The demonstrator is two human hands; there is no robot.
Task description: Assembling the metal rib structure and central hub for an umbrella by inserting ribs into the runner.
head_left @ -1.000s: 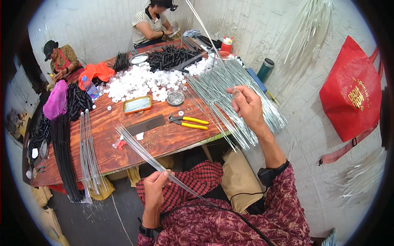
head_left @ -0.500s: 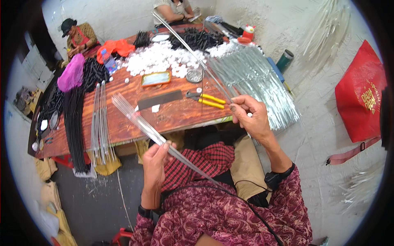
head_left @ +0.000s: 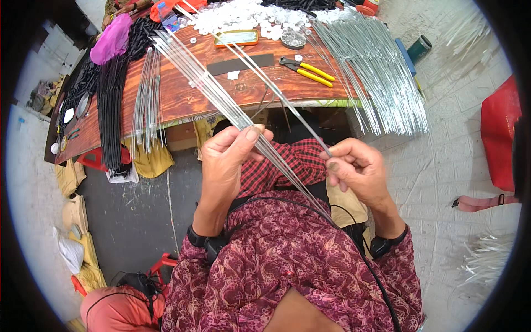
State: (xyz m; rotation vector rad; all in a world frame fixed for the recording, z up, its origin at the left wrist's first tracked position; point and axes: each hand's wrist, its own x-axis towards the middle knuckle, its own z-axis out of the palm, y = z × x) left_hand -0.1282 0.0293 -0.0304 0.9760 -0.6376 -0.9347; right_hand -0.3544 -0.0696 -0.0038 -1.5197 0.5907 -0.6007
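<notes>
Between the thumb and fingers of my left hand [head_left: 225, 163] is a bundle of thin metal rods [head_left: 191, 74], slanting from the upper left down toward my lap. My right hand [head_left: 360, 172], closed in a pinch, grips the lower end of one or two thin metal rods [head_left: 301, 120]. These slant up and left over the table, beside the bundle and roughly in line with it. Both hands are above my lap, in front of the table's near edge, with a gap between them.
On the wooden table [head_left: 182, 99] lie yellow-handled pliers [head_left: 315, 74], a dark flat bar [head_left: 243, 64], an orange-rimmed tray [head_left: 249, 37] and white round pieces [head_left: 238, 19]. A large heap of silver rods [head_left: 381, 72] overhangs its right edge; black rods [head_left: 110, 122] overhang at left.
My view has tipped further down. The right hand's rods have swung left and down, close beside the bundle. My left hand has come nearer to the right one, still gripping the bundle.
</notes>
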